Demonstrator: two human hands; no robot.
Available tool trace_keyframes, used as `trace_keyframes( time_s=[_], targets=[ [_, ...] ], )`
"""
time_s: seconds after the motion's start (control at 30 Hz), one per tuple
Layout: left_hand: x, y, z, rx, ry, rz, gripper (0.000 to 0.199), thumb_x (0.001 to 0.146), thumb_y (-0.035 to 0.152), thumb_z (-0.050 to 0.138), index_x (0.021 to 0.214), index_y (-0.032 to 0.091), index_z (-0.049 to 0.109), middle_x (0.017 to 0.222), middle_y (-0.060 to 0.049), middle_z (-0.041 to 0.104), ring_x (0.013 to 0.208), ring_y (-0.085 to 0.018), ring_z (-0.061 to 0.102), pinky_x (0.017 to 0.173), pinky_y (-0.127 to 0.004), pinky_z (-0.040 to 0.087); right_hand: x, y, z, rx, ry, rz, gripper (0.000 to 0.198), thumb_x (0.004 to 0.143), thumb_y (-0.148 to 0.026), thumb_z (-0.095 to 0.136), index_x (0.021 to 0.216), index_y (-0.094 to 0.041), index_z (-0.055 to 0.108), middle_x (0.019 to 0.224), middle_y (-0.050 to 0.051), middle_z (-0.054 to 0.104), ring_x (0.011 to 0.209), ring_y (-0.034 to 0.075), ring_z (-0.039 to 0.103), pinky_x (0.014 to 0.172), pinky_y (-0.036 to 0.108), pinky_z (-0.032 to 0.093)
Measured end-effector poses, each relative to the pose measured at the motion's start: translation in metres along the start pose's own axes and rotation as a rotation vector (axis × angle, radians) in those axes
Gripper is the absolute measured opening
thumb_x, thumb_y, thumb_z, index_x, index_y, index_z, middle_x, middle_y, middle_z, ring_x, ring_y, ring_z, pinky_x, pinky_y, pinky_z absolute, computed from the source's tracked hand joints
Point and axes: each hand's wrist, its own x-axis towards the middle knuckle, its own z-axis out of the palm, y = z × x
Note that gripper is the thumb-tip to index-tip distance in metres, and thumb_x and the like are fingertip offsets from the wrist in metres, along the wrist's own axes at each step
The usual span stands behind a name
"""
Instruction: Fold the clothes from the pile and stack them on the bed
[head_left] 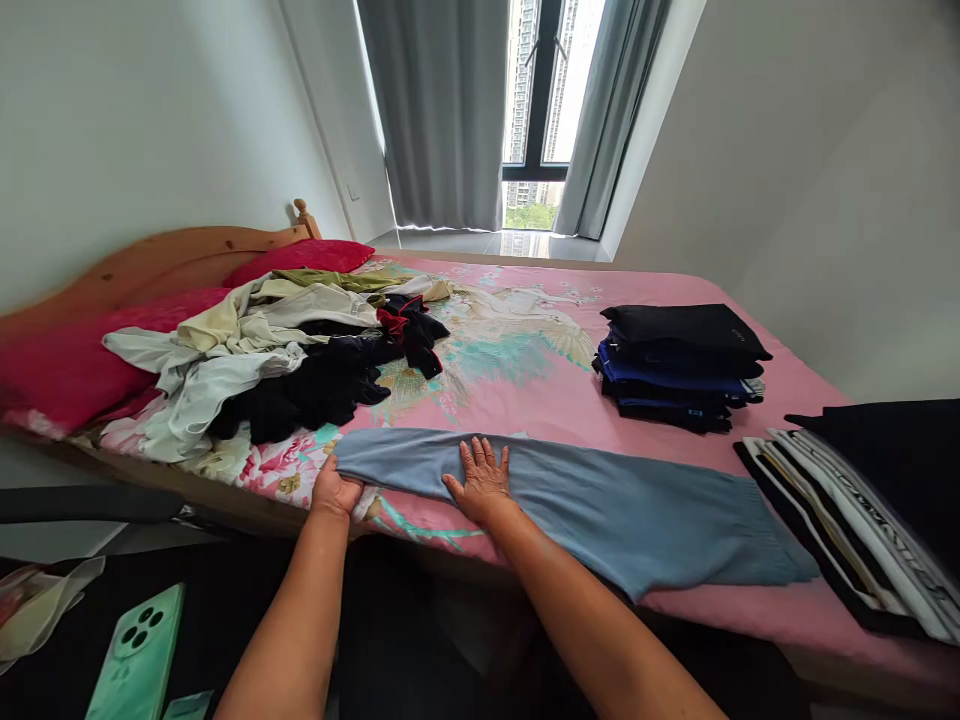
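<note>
A pair of blue-grey trousers [600,500], folded lengthwise, lies along the near edge of the bed, its gathered waistband toward the right. My left hand [335,490] grips the narrow leg end at the left, fingers partly hidden under the cloth. Flat on the upper face of the trousers rests my right hand [484,478], fingers spread, a short way right of the left hand.
On the bed's pink floral sheet [517,380], a loose clothes heap [262,350] lies left by red pillows [300,262]. Folded dark clothes [679,365] are stacked right, with another folded stack [885,510] nearer. A green phone [139,650] lies lower left.
</note>
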Motion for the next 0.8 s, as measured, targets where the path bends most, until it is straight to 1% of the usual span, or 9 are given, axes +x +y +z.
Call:
trace_keyframes(
  time_s=[0.07,0.13,0.3,0.37,0.47,0.57,0.63,0.7,0.8],
  targets=[
    [0.005,-0.003,-0.009,-0.018,0.012,0.035,0.040,0.096,0.023,0.028,0.129,0.018,0.051,0.091,-0.006,0.073,0.076,-0.015,0.070,0.082,-0.031,0.054,0.001,0.000,0.001,-0.005,0.006,0.005,0.076,0.088,-0.066,0.021,0.148,-0.021,0.021,0.155,0.008,0.010,0.143,0.026,0.000,0.107,0.055,-0.015],
    [0.007,-0.001,-0.008,-0.033,0.014,0.040,0.040,0.096,0.022,0.029,0.128,0.017,0.052,0.094,-0.007,0.073,0.079,-0.015,0.070,0.084,-0.033,0.054,0.004,0.000,-0.002,-0.007,-0.008,0.010,0.079,0.086,-0.068,0.023,0.148,-0.021,0.020,0.155,0.007,0.010,0.143,0.026,0.000,0.108,0.057,-0.012],
    [0.002,0.009,0.018,-0.063,-0.061,0.073,0.040,0.097,0.027,0.029,0.126,0.016,0.054,0.101,-0.009,0.072,0.088,-0.017,0.069,0.087,-0.034,0.053,0.020,0.004,-0.016,-0.019,-0.196,-0.014,0.105,0.069,-0.081,0.039,0.149,-0.019,0.013,0.155,0.009,0.008,0.141,0.031,0.005,0.106,0.065,0.002],
    [-0.003,0.009,0.031,-0.054,-0.116,0.094,0.039,0.097,0.027,0.031,0.125,0.014,0.055,0.103,-0.010,0.071,0.093,-0.017,0.068,0.090,-0.033,0.052,0.022,0.006,-0.018,-0.026,-0.215,-0.031,0.109,0.067,-0.082,0.040,0.150,-0.017,0.010,0.155,0.010,0.005,0.141,0.031,0.002,0.106,0.065,0.003],
    [-0.013,0.008,0.046,-0.033,-0.144,0.118,0.037,0.097,0.026,0.034,0.123,0.013,0.057,0.103,-0.009,0.071,0.095,-0.017,0.068,0.092,-0.032,0.050,0.017,0.011,-0.014,-0.019,-0.129,-0.050,0.090,0.081,-0.074,0.026,0.149,-0.017,0.013,0.155,0.007,0.006,0.143,0.026,0.001,0.109,0.059,0.000],
    [-0.022,0.008,0.056,-0.027,-0.149,0.138,0.036,0.097,0.024,0.033,0.120,0.013,0.059,0.102,-0.008,0.072,0.096,-0.017,0.067,0.092,-0.033,0.050,0.012,0.016,-0.007,-0.016,-0.047,-0.025,0.062,0.094,-0.049,0.010,0.147,-0.020,0.024,0.154,0.003,0.017,0.142,0.019,0.011,0.112,0.051,0.005],
    [-0.032,0.008,0.065,-0.026,-0.167,0.155,0.036,0.097,0.024,0.032,0.118,0.014,0.060,0.101,-0.007,0.072,0.097,-0.017,0.067,0.093,-0.033,0.050,0.011,0.016,-0.004,-0.029,-0.027,0.009,0.058,0.095,-0.039,0.012,0.146,-0.018,0.026,0.153,0.003,0.019,0.141,0.019,0.014,0.112,0.048,0.008],
    [-0.045,0.004,0.079,-0.020,-0.187,0.188,0.035,0.097,0.024,0.033,0.114,0.013,0.061,0.099,-0.007,0.072,0.098,-0.017,0.066,0.093,-0.032,0.049,0.012,0.012,-0.001,-0.049,-0.023,0.041,0.058,0.094,-0.037,0.018,0.147,-0.016,0.024,0.154,0.005,0.015,0.142,0.022,0.011,0.112,0.051,0.007],
    [-0.073,-0.026,0.105,0.043,-0.220,0.245,0.032,0.096,0.026,0.036,0.109,0.013,0.063,0.098,-0.006,0.072,0.102,-0.017,0.064,0.093,-0.030,0.049,0.014,0.002,0.000,-0.049,-0.023,0.095,0.059,0.092,-0.034,0.026,0.148,-0.014,0.022,0.155,0.007,0.011,0.142,0.026,0.005,0.110,0.057,0.001]
  ],
)
